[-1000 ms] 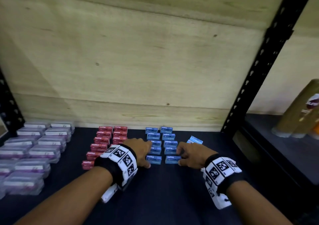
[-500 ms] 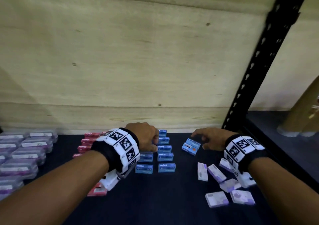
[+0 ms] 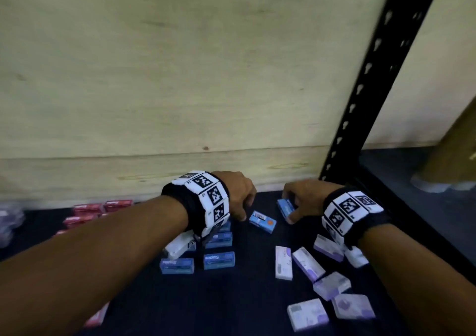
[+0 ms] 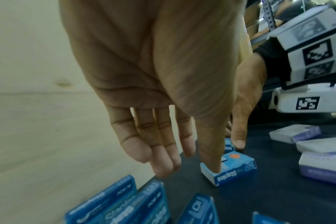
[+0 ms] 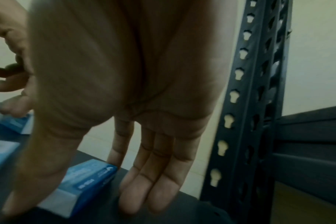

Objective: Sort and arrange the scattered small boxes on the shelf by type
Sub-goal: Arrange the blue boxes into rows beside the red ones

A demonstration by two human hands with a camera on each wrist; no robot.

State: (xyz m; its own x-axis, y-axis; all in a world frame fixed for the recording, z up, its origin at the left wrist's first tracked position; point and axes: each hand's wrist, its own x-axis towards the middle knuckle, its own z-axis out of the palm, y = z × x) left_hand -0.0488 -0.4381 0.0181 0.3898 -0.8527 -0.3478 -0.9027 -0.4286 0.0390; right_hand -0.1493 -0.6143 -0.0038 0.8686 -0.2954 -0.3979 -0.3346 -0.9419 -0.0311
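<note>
Two loose blue staple boxes lie at the back of the dark shelf (image 3: pixel 244 310). My left hand (image 3: pixel 244 214) hovers over the nearer blue box (image 3: pixel 262 221), its thumb tip (image 4: pixel 211 166) resting on the top of that box (image 4: pixel 232 171) while the other fingers hang relaxed. My right hand (image 3: pixel 289 210) pinches the second blue box (image 3: pixel 285 206) between thumb and index finger; in the right wrist view this box (image 5: pixel 86 180) sits on the shelf under that hand (image 5: pixel 73 189). Sorted blue boxes (image 3: pixel 219 259) stand in rows below my left wrist.
Red boxes (image 3: pixel 103 207) are lined up at the left. Several white and purple boxes (image 3: pixel 307 263) lie scattered at the front right. A plywood back wall (image 3: pixel 180 91) closes the shelf, and a black perforated upright (image 3: pixel 360 98) bounds it on the right.
Both hands left the blue rows and moved to the back right. The right hand closed on one loose blue box; the left thumb came down on the other.
</note>
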